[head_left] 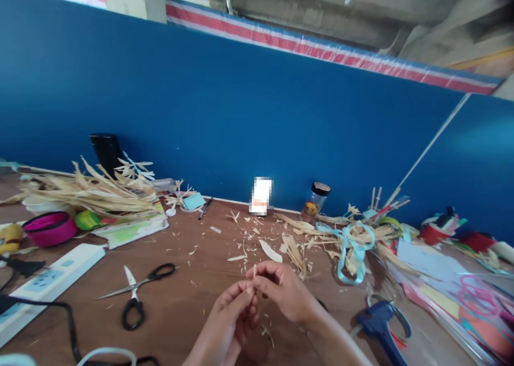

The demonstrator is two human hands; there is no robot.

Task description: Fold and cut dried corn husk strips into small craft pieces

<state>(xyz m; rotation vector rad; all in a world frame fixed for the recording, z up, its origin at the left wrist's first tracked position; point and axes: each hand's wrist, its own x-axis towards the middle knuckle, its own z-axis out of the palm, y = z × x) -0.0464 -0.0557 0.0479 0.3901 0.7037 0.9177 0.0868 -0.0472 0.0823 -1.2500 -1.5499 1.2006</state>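
My left hand (236, 310) and my right hand (281, 288) meet over the near middle of the table, thumbs and fingertips pinched together. Between them is a thin pale strip (254, 271), like a piece of dried husk, its tip poking up above the fingers. The rest of the strip is hidden by my fingers. Just beyond the hands lie a pale curved husk piece (271, 251) and many small scraps. Scissors (136, 291) with black handles lie spread apart to the left. A blue glue gun (381, 323) rests to the right.
A white power strip (52, 285) with a black cable lies at left, near a heap of dried husks (92, 192). A lidded jar (315, 201) and a bright pixelated object (261, 196) stand against the blue partition (249, 109). Light-blue ribbon (355, 253) lies at right.
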